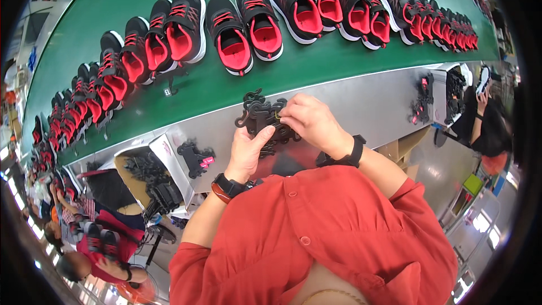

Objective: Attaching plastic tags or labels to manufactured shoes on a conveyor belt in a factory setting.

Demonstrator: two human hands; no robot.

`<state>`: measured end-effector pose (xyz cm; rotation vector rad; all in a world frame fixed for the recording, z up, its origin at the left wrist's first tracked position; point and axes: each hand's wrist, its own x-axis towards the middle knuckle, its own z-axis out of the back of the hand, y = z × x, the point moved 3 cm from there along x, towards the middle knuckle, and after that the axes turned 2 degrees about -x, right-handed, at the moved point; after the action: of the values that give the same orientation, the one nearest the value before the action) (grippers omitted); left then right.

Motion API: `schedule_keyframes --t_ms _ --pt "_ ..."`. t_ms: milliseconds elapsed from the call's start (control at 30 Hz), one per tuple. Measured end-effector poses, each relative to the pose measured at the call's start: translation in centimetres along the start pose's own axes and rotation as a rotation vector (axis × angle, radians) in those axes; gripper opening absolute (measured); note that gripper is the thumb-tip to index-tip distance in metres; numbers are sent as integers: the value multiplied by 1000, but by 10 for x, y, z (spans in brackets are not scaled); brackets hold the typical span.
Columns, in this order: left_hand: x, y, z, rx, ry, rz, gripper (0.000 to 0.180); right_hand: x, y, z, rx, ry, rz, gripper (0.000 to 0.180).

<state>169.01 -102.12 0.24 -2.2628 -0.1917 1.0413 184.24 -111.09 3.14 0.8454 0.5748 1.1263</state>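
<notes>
My left hand (247, 149) is closed around a bunch of black plastic shoe hangers (261, 112) with curled hook ends, held over the metal ledge in front of me. Its thumb lies across the near side of the bunch. At the right side of the hangers, my right hand (310, 117) has its thumb and fingers pinched on a thin yellow band (278, 116), mostly hidden by the fingertips. Beyond the hands, a pair of black shoes with red linings (230, 39) stands on the green work surface (197, 90).
Long rows of similar shoes (135, 51) curve away left and right. A lone hanger (169, 86) lies on the green surface. More hangers (195, 157) with pink tags rest on the metal ledge (350, 99), beside a hanger-filled box (149, 178). Co-workers (93, 254) stand at both sides.
</notes>
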Motion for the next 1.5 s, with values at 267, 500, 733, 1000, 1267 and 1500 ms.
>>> schedule_keyframes --t_ms 267,500,733,1000,1267,1500 --pt "-6 25 -40 100 -65 -25 40 -25 -26 26 110 -76 2 7" --pt "-9 26 -71 212 36 155 52 -49 -42 86 178 375 -197 16" --pt "-18 33 -119 324 174 382 55 -71 -55 99 203 103 135 7" --pt "-26 61 -145 355 180 517 49 -114 -69 103 208 -125 -63 8" --pt "-22 71 -154 360 62 552 51 -134 -83 108 605 -135 -383 8" --pt "-21 80 -170 372 77 479 58 -150 -99 99 899 -35 -652 8"
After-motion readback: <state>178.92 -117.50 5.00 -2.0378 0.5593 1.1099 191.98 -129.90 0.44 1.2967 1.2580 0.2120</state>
